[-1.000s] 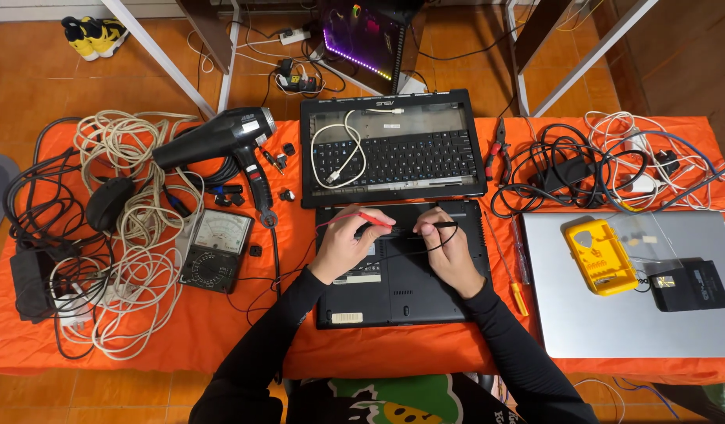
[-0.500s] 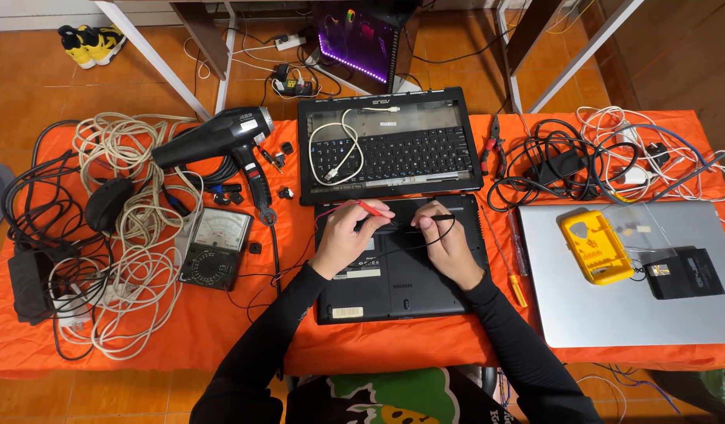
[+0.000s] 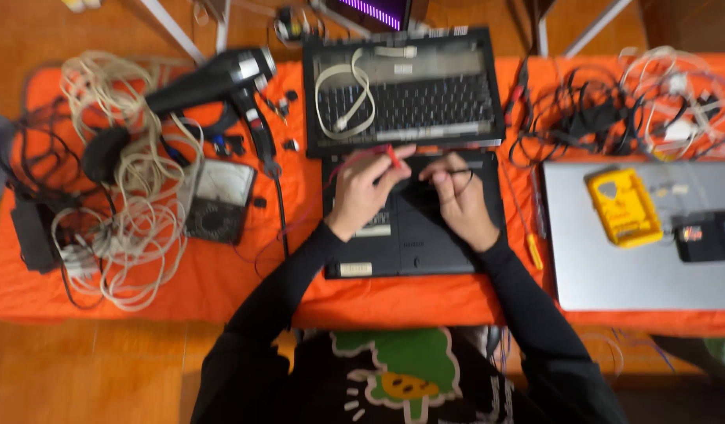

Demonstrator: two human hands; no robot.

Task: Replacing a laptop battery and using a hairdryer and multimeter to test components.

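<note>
Workbench record, head view, somewhat blurred.

Item 1: black laptop base, flat rectangular plastic shell (image 3: 413, 228), lying near centre on the orange cloth-covered table (image 3: 299, 196). Both hands rest on its far half.

Item 2: left hand (image 3: 362, 192), curled around a red-handled probe (image 3: 392, 155), tip pointing to the far edge of the base. A thin red lead trails left from it.

Item 3: right hand (image 3: 460, 196), fingers pinched on a thin black probe (image 3: 456, 170) with a looped black lead, tip set on the base just right of the red one.

Item 4: detached black keyboard panel (image 3: 405, 94), lying just beyond the base, with a pale flat ribbon cable (image 3: 346, 98) curled on its left part.

Progress, as judged: the keyboard panel is already off and set aside; probing of the base is in hand; the panel is not refitted.

Surroundings: black hair dryer (image 3: 213, 78) far left; analogue meter with pale dial (image 3: 219, 200) left of the base; tangle of beige cords (image 3: 135, 204) further left; silver closed laptop (image 3: 645, 235) at right, bearing a yellow handheld meter (image 3: 623, 206) and a small black device (image 3: 706, 235); black cable heap (image 3: 598, 118) far right.
</note>
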